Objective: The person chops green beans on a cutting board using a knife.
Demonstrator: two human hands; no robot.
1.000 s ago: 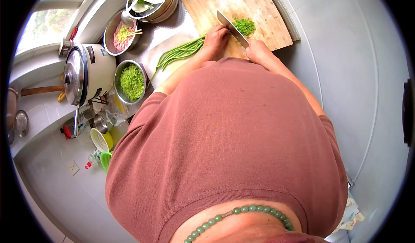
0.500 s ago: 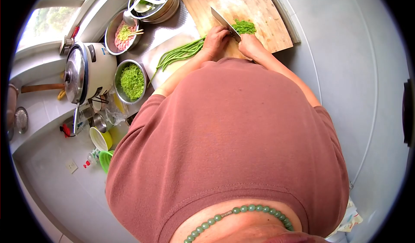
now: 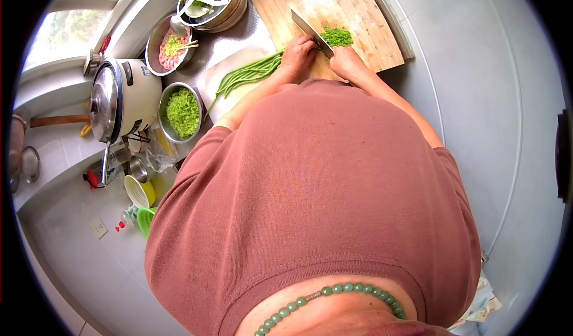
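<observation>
My right hand (image 3: 346, 62) is closed round the handle of a kitchen knife (image 3: 307, 28), whose broad blade slants up and left over the wooden cutting board (image 3: 280, 4). Against the blade's left side, my left hand (image 3: 297, 55) grips a bunch of long green beans (image 3: 250, 74). Their long ends trail down and left off the board onto the counter. Finely chopped green beans (image 3: 336, 37) lie in a small heap on the blade's right side. The cut ends under my left fingers are hidden.
Left of the beans stands a metal bowl of shredded greens (image 3: 182, 114). Beyond it are a bowl of minced meat (image 3: 170, 52), a larger pot with a ladle (image 3: 178, 24) and a white rice cooker (image 3: 134, 94). The board's right edge (image 3: 397, 46) lies near my right hand.
Almost nothing differs. Both hands, the knife and the beans keep nearly the same places, with only tiny shifts.
</observation>
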